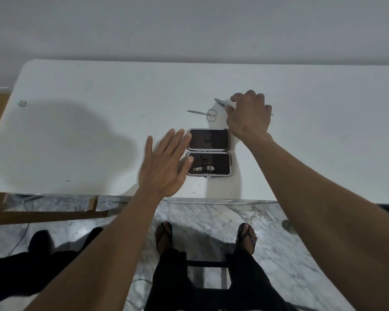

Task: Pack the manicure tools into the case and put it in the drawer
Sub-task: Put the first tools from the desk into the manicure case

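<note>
A small metal-rimmed case [208,151] lies open flat on the white table [88,131], its dark lining up. A nail clipper [204,168] sits strapped in the near half. Behind the case lie small scissors [206,113]. My right hand [248,115] is beyond the case's far right corner, fingers curled over a thin metal tool [220,102] whose tip sticks out to the left; another thin end shows at the hand's right side. My left hand [165,164] hovers flat with fingers spread at the case's left edge, thumb and fingertips touching or just over its rim.
The table's near edge runs just below the case. Under it are a marble floor, my sandalled feet [164,236] and a dark stool frame [206,263]. A wooden frame [43,213] stands at the lower left. A plain wall backs the table.
</note>
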